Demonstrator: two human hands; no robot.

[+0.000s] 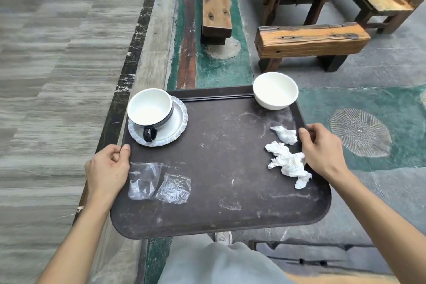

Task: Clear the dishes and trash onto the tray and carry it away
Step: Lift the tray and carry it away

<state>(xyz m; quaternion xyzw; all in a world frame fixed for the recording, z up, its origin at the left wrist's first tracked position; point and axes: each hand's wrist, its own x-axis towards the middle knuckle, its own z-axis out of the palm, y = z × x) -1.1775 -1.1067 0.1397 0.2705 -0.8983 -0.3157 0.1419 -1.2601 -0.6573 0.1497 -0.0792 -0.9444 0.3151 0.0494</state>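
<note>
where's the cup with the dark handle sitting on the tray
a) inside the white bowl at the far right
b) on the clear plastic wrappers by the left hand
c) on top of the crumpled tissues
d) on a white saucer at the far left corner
d: the cup stands on the scalloped white saucer at the far left corner of the tray, apart from the bowl, the tissues and the plastic wrappers.

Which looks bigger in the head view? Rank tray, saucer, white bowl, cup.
1. tray
2. saucer
3. cup and white bowl: they look alike, so no ranking between them.
</note>
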